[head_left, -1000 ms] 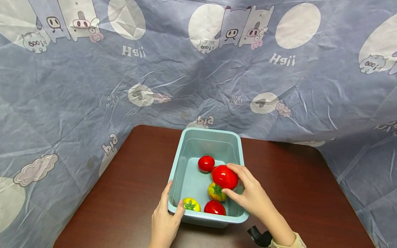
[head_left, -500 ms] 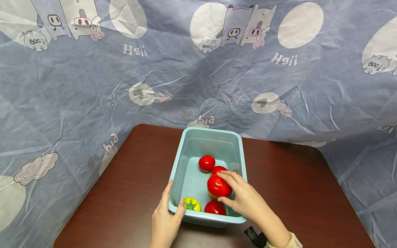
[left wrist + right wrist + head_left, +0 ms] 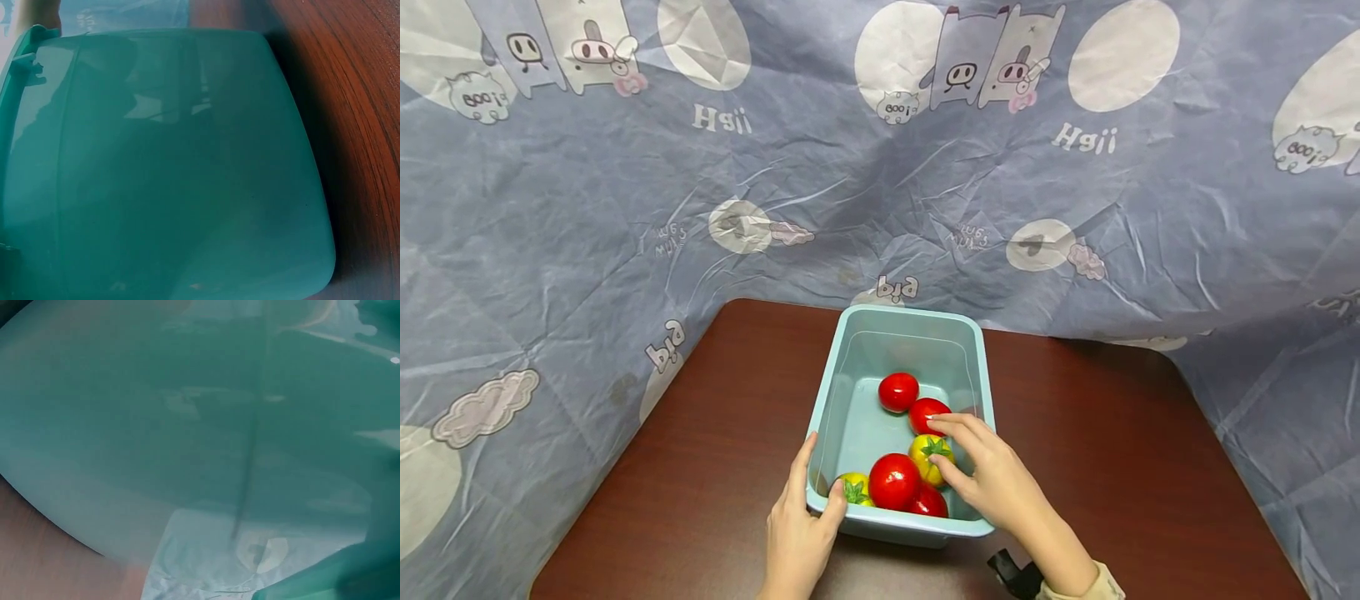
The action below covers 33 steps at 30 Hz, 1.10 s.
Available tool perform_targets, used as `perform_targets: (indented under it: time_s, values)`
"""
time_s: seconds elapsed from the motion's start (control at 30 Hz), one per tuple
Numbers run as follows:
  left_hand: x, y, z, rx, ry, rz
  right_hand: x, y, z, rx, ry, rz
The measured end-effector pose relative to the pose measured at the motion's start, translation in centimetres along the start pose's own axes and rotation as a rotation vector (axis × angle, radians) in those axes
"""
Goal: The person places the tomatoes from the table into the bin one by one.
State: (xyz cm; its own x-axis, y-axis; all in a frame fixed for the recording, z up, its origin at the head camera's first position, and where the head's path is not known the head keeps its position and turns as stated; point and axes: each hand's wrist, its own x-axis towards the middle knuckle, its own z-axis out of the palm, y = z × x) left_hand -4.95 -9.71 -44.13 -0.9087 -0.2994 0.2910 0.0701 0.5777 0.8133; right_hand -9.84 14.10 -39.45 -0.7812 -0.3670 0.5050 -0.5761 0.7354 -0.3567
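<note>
A light blue-green plastic bin (image 3: 826,392) holds several glossy tomatoes. My left hand (image 3: 801,521) grips its near-left corner, with the thumb over the front rim and the fingers along the left side. Over the bin's right side hovers my right hand (image 3: 992,475), its thumb and fingers spread apart and holding nothing. Below its fingertips are a red tomato (image 3: 926,413) and a yellow tomato with green leaves (image 3: 922,450); contact cannot be told. The large red tomato (image 3: 894,482) sits at the front, between another yellow tomato (image 3: 855,480) and a partly covered red one (image 3: 932,502).
Another red tomato (image 3: 898,392) lies farther back in the bin. The bin stands on a dark brown wooden table (image 3: 1097,433). A grey-blue printed cloth (image 3: 820,158) hangs behind the table. Both wrist views show mostly bin wall (image 3: 175,169).
My right hand carried the large red tomato leftward and down, then let it go at the bin's front. The yellow tomato it hid shows again. My left hand stays on the corner.
</note>
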Motion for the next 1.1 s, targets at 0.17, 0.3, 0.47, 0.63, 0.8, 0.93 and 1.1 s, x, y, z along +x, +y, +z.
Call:
perform_targets:
  time_s: [0.17, 0.3, 0.47, 0.63, 0.8, 0.93, 1.1]
  values:
    - [0.1, -0.1, -0.2, 0.001, -0.008, -0.005, -0.1, 0.1, 0.3, 0.028, 0.119, -0.057]
    - [0.2, -0.2, -0.4, -0.001, -0.012, -0.008, 0.0, -0.2, 0.5, 0.056, 0.196, -0.064]
    - [0.5, -0.3, -0.7, -0.001, -0.019, -0.006, 0.1, -0.5, 0.7, 0.052, 0.259, -0.004]
    - [0.8, -0.6, -1.0, 0.003, -0.034, -0.005, 0.1, -0.6, 1.2, 0.044, 0.34, 0.086]
    - [1.1, -0.9, -1.3, 0.012, -0.036, 0.016, 0.3, -0.8, 1.6, 0.065, 0.414, 0.135]
    - [1.1, -1.0, -1.6, 0.021, -0.051, 0.025, 0.1, -1.0, 1.7, 0.083, 0.434, 0.209]
    - [1.2, -0.7, -2.2, 0.067, -0.102, 0.006, -0.4, -1.8, 1.2, 0.098, 0.347, 0.358]
